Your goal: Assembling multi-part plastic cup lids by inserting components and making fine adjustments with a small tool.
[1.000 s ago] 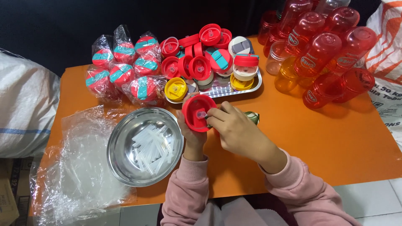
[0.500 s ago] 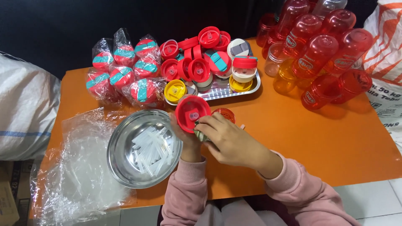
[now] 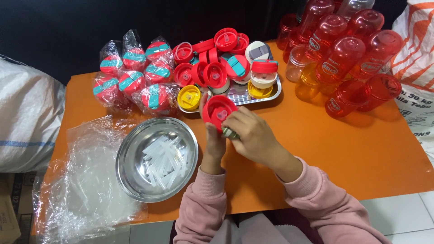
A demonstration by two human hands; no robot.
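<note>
Head camera: at frame centre, a person's left hand grips a red bottle lid from below, its underside tilted up, while the right hand presses pinched fingertips onto the lid's inner face. Just left and below, a steel bowl holds clear short straws. Above the hands, a metal tray is heaped with loose lids; red plastic bottles crowd the upper right. Judged from this, a slip of the pinch could drop the lid onto the orange table, and the nearby pile looks easily toppled.
</note>
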